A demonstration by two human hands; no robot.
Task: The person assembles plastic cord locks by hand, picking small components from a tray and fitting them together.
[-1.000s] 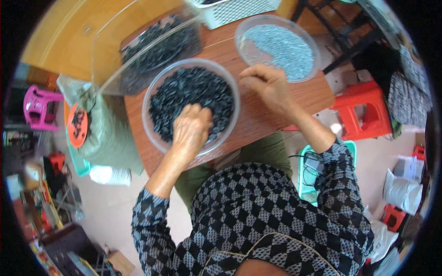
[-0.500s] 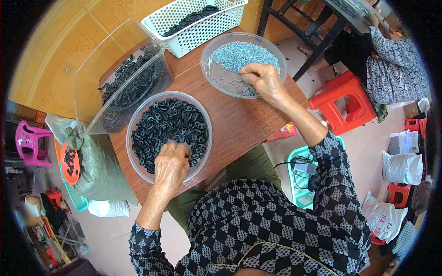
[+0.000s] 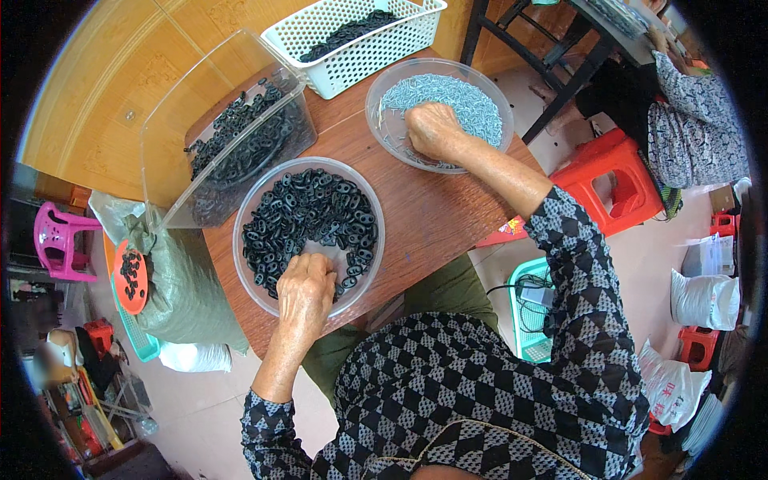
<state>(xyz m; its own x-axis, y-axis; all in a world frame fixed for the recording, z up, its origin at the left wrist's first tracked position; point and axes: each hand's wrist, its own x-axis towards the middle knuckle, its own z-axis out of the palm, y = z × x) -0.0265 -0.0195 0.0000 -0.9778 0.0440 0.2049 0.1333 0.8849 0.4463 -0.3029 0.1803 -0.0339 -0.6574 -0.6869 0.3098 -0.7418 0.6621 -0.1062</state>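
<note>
My left hand [image 3: 306, 286] is curled down at the near side of a round clear bowl [image 3: 239, 276] of black oval plastic pieces with two holes [image 3: 308, 204]. Its fingertips are among the pieces and hidden; beside it a patch of bowl bottom shows. My right hand [image 3: 434, 132] reaches into a second round clear bowl [image 3: 506, 108] of small silvery screws [image 3: 464, 100]. The fingers there are bent inward at the left part of that bowl, the screws heaped at its far and right side. What either hand holds, if anything, is out of sight.
On the brown wooden table [image 3: 432, 216] stand a tilted clear bin [image 3: 228, 188] of black pieces and a white perforated basket [image 3: 376, 56]. A red stool [image 3: 616, 180] and a person in a patterned sleeve [image 3: 692, 120] are at right. A green sack [image 3: 188, 288] leans at left.
My right hand has moved left within the screw bowl, its fingers curling further under. My left hand stays in the black pieces, with more bare bowl bottom beside it. The whole view has shifted slightly.
</note>
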